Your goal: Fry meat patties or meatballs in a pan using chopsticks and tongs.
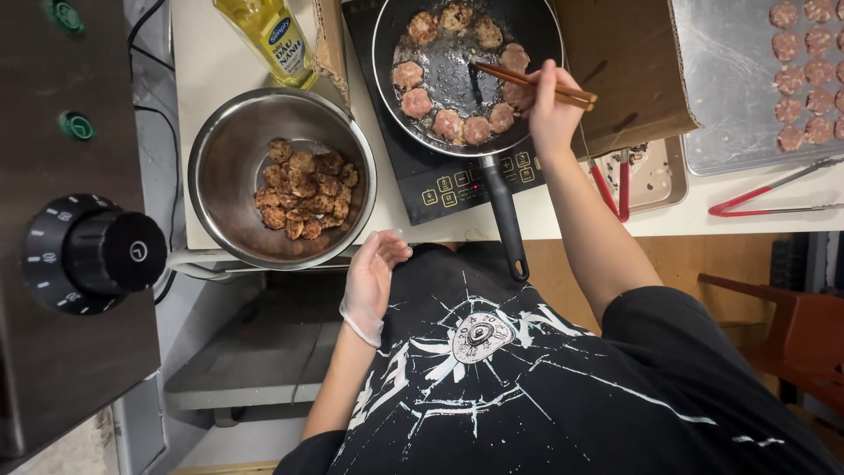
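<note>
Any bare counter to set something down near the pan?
Free: white counter strip between the cooker and the small tray; a narrow strip left of the oil bottle. Crowded: bowl abuts the cooker; red tongs lie below the patty tray. Right hand holds chopsticks over the pan.

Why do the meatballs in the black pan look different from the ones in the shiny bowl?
The patties in the frying pan are pale pink with light browning; those in the steel bowl are dark brown and crusty. The pan's patties lie in one layer in a ring, while the bowl's sit heaped together. The right hand holds chopsticks over the pan; the gloved left hand is by the bowl. Both are small, round and flattish.
</note>
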